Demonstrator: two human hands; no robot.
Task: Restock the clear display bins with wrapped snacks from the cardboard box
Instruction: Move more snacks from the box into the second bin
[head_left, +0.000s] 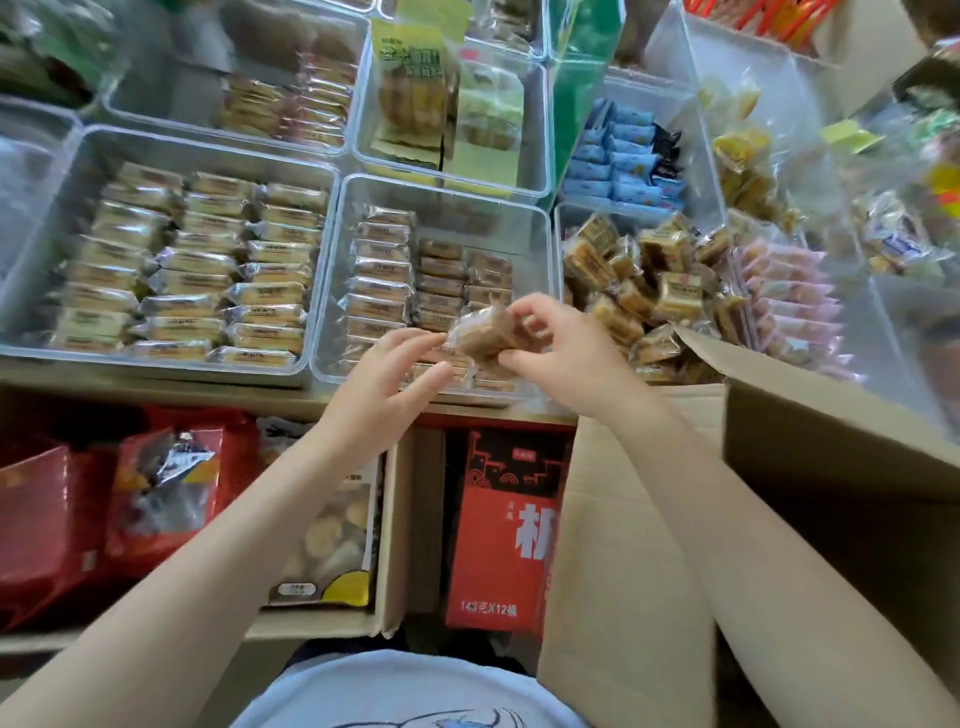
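Right hand (558, 353): my grip was clamped on a wrapped snack (485, 332), fingertips curled over its far end and thumb under its near edge.
Left hand (395, 371): my fingers were nearly straight, the tips touching the snack's left end; this grip was apart, steadying rather than holding.
Snack position: held above the near edge of the middle clear bin (535, 218), over rows of like packets; not yet set down.
Cardboard box (810, 457): stood open to my right, its flap just beside the bin of loose brown squares (639, 280).
Risk, slip: the film wrapper looked slick, and a one-sided pinch could have let the snack drop past the bin's front wall onto the counter (156, 384) or the red cartons (498, 525) below.
Risk, misfile: the left bin (67, 171) held similar pale packets, so a hasty placement could have mixed stock.
Risk, disorder: pressing it in crookedly could have toppled the tidy rows.
Risk, view: the picture was blurred, so the print on the wrapper could not be read.
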